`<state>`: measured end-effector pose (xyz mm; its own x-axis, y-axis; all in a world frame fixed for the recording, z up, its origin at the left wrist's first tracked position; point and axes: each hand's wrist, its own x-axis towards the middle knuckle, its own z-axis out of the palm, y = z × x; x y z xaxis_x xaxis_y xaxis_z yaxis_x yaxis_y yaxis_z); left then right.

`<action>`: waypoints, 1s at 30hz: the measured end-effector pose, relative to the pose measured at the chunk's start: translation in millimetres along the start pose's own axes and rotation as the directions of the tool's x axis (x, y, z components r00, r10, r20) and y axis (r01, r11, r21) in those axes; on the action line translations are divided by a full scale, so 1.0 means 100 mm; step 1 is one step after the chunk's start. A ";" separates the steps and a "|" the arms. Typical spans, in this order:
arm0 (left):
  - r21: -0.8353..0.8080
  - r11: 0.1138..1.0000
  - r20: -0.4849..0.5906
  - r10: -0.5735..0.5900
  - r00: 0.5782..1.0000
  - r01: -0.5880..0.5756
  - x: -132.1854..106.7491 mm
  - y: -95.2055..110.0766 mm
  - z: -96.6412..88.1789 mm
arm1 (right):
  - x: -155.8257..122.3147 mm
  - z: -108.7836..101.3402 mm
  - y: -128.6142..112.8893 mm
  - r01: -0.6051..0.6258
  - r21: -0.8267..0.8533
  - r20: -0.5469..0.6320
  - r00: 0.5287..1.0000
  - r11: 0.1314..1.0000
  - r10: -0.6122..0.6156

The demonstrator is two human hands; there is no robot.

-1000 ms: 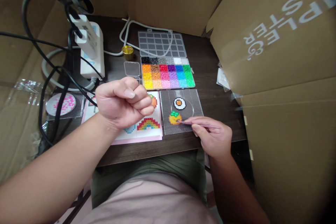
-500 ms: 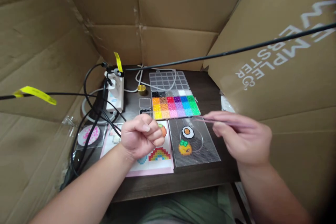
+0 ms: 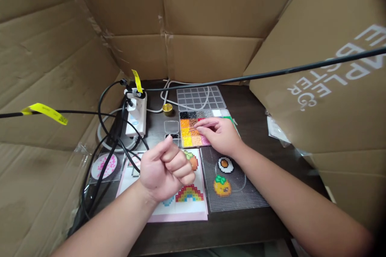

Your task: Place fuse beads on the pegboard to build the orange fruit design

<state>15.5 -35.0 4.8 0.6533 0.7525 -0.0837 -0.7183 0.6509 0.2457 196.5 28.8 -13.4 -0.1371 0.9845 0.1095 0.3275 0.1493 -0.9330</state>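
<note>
My right hand pinches pink tweezers, whose tips point left over the orange and brown compartments of a bead box. Whether a bead sits between the tips is too small to tell. My left hand is a closed fist with nothing visible in it, above a printed pattern sheet with a pixel rainbow. To the right of the sheet lies a clear pegboard. It bears a bead fried egg and an orange bead fruit with green leaves.
Beyond the bead box lies its open lid. A gold tin and a small case of black beads stand left of it. A power strip, black cables and a dish of pink beads are at left. Cardboard walls surround the table.
My right hand, with the tweezers, has moved left and forward from beside the pegboard to over the bead box. My left fist stays above the sheet. The view has shifted slightly.
</note>
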 end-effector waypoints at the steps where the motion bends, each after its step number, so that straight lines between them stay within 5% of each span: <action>1: -0.003 1.000 -0.003 -0.004 1.000 0.004 0.00 0.00 0.00 | -0.01 0.02 0.02 -0.006 0.008 0.003 1.000 1.000 0.006; 10: 0.000 1.000 -0.012 0.011 1.000 -0.011 -0.01 -0.01 0.02 | -0.01 0.06 0.12 0.085 0.013 0.005 0.996 0.996 -0.085; 23: 0.020 0.999 -0.029 0.036 0.999 -0.035 0.00 0.01 0.05 | 0.00 0.05 0.15 -0.056 0.123 0.022 0.998 0.991 0.053; 30: 0.026 0.999 -0.044 0.034 0.998 -0.033 -0.01 0.00 0.05 | 0.00 0.06 0.15 -0.025 0.124 0.002 1.000 0.992 0.025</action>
<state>16.1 -36.7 9.5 0.6172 0.7780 -0.1177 -0.7329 0.6228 0.2738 196.1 30.9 -29.4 -0.1309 0.9877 0.0851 0.2123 0.1118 -0.9708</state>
